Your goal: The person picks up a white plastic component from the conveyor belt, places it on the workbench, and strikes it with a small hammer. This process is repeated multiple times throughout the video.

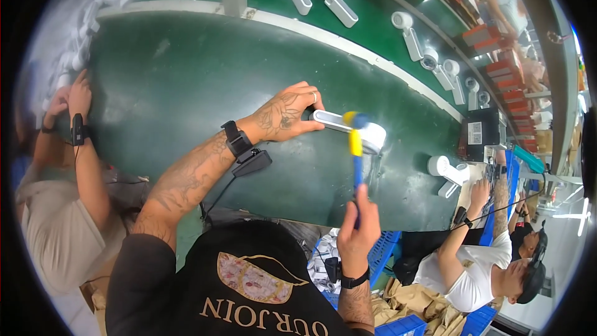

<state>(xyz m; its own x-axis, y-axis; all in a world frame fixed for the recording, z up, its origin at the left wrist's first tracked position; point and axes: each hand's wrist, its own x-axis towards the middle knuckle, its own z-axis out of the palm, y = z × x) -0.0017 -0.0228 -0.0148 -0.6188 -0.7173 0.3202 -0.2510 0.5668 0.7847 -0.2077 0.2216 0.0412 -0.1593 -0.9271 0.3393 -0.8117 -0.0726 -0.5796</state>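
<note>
Head view: left hand (286,112) pinching the handle end of a white fan-shaped unit (331,120), thumb on the near side, fingers on the far side. Unit is mid-desk (168,56), in front of the person, handle toward the left hand, round head to the right. Right hand (360,224) wrapped round the lower grip of a small blue-and-yellow mallet (358,167), handle roughly in line with the forearm. Mallet head sits over the unit where handle meets round head; can't tell if it's touching or just above.

Two more white units (453,175) overlap near the desk's right end, close to a black box (480,135). Beyond the pale rail (373,59), a row of similar units (336,4) lies on a green surface. Co-workers on both sides: one left (65,230), one right in a white shirt (463,274). Brown paper (413,302) below right.
</note>
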